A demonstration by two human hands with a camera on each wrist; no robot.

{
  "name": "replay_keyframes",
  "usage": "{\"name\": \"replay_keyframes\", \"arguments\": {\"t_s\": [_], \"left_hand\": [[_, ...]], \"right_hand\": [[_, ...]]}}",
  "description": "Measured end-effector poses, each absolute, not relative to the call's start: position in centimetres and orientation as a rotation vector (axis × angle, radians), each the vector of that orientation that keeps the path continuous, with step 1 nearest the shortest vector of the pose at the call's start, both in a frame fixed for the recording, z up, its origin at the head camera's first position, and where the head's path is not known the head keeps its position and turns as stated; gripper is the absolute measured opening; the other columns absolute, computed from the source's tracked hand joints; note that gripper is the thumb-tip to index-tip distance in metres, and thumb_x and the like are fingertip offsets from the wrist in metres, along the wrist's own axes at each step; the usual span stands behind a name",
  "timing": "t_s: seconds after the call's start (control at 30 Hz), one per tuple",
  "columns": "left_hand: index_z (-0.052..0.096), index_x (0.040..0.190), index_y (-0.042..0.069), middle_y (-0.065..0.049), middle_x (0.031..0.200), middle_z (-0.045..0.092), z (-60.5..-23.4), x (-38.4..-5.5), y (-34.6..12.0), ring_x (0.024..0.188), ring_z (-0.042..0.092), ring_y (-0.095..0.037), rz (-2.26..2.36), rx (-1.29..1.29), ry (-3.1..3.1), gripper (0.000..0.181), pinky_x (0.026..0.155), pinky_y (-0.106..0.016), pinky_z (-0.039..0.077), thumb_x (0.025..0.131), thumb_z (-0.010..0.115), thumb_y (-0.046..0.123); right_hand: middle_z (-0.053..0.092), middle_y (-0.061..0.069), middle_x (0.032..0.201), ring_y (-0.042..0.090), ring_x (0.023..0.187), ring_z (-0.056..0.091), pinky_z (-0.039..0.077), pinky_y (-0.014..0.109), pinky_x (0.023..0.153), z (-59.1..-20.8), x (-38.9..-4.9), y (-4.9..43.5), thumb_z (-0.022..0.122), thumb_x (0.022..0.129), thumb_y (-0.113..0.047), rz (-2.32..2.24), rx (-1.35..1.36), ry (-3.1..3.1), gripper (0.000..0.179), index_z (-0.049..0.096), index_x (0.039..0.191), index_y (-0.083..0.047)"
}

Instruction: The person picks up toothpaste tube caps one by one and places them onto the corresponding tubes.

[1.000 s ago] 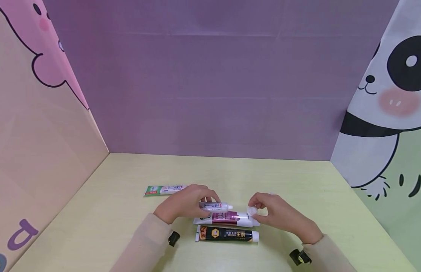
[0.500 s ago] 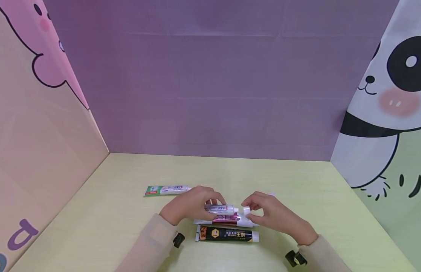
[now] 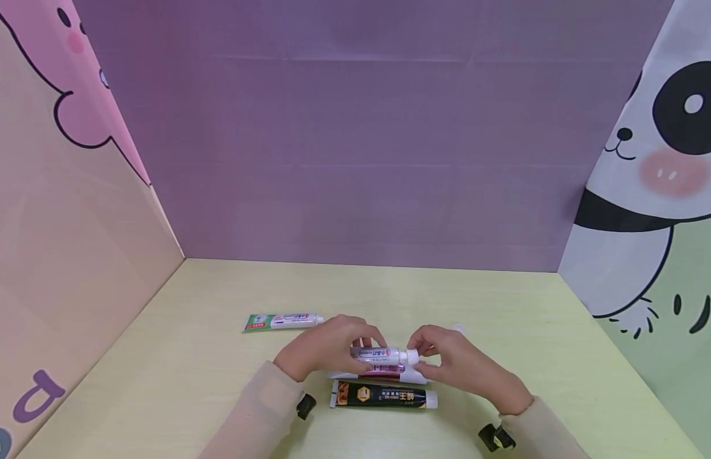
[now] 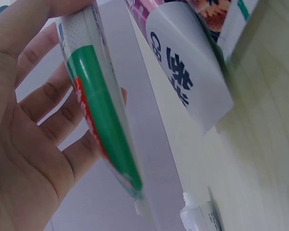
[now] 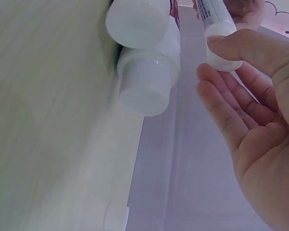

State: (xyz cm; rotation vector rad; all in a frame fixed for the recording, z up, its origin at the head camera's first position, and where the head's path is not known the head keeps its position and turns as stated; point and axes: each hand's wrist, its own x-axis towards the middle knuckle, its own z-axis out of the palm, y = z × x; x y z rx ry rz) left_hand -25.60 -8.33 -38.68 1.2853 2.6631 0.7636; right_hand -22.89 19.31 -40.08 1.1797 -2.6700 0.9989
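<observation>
My left hand (image 3: 326,344) holds a white toothpaste tube (image 3: 373,355) level above the table, its nozzle facing right. Toward its tail the tube turns green (image 4: 98,98), as the left wrist view shows. Between thumb and fingers, my right hand (image 3: 470,362) pinches a small white cap (image 3: 412,357) right at the nozzle. From the right wrist the cap (image 5: 221,60) appears in line with the tube's end. Below the hands lies a purple-and-white toothpaste tube (image 3: 384,375), partly hidden by the held tube. A black toothpaste tube (image 3: 384,394) with a white cap lies nearer me.
Farther back on the left, a green-and-white toothpaste tube (image 3: 282,321) lies with its nozzle bare. A loose white cap (image 5: 116,216) sits on the pale table (image 3: 504,299), mostly hidden behind my right hand in the head view. Printed panels enclose the table's sides and a purple backdrop (image 3: 355,159) its rear.
My left hand has moved right with the tube. My right hand has shifted slightly left and turned the cap toward the nozzle; the gap between cap and nozzle has closed.
</observation>
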Motion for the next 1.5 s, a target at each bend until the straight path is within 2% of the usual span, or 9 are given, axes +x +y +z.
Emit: {"name": "replay_keyframes", "arguments": {"t_s": [0.43,0.67,0.9,1.03,1.23,1.5], "left_hand": [[0.072,0.113,0.024,0.013,0.096,0.064,-38.69,-25.49,-8.03,0.085,0.058,-0.002,0.768,1.288,2.654,0.031,0.074,-0.021,0.050,0.084,0.081,0.019],[0.072,0.113,0.023,0.012,0.095,0.064,-38.56,-25.43,-8.07,0.083,0.058,-0.003,0.775,1.293,2.658,0.031,0.074,-0.020,0.050,0.083,0.081,0.018],[0.073,0.112,0.023,0.012,0.097,0.065,-38.71,-25.72,-8.07,0.085,0.058,-0.003,0.779,1.318,2.665,0.031,0.075,-0.020,0.051,0.083,0.081,0.018],[0.072,0.112,0.024,0.013,0.097,0.064,-38.83,-25.81,-8.05,0.086,0.058,-0.003,0.774,1.320,2.674,0.031,0.076,-0.021,0.050,0.083,0.081,0.017],[0.072,0.112,0.024,0.013,0.096,0.064,-38.72,-25.69,-7.92,0.087,0.058,-0.003,0.784,1.339,2.672,0.031,0.076,-0.020,0.050,0.082,0.081,0.016],[0.072,0.111,0.024,0.013,0.094,0.063,-38.71,-25.58,-7.85,0.085,0.058,-0.003,0.793,1.343,2.668,0.032,0.074,-0.020,0.050,0.082,0.081,0.015]], "right_hand": [[0.061,-0.005,0.102,0.011,0.090,0.066,0.056,0.028,0.080,-40.30,-22.75,18.97,0.078,0.083,0.002,1.042,1.212,-2.609,0.030,0.060,0.104,-0.011],[0.064,-0.006,0.101,0.009,0.088,0.066,0.057,0.036,0.078,-40.39,-22.89,19.05,0.076,0.087,-0.003,1.051,1.238,-2.591,0.026,0.060,0.106,-0.011],[0.067,-0.007,0.097,0.005,0.080,0.061,0.053,0.028,0.068,-40.30,-22.92,19.17,0.063,0.100,-0.016,1.081,1.247,-2.665,0.013,0.063,0.112,-0.013],[0.067,-0.006,0.092,0.004,0.075,0.058,0.049,0.025,0.064,-40.26,-22.95,19.11,0.054,0.105,-0.023,1.083,1.219,-2.731,0.018,0.064,0.116,-0.012],[0.064,-0.006,0.080,0.007,0.071,0.059,0.051,0.026,0.067,-40.33,-23.06,18.95,0.045,0.108,-0.024,1.084,1.179,-2.791,0.022,0.064,0.114,-0.014],[0.065,-0.006,0.079,0.008,0.072,0.061,0.052,0.028,0.068,-40.45,-23.03,19.01,0.042,0.109,-0.021,1.138,1.179,-2.800,0.026,0.065,0.113,-0.011]]}}
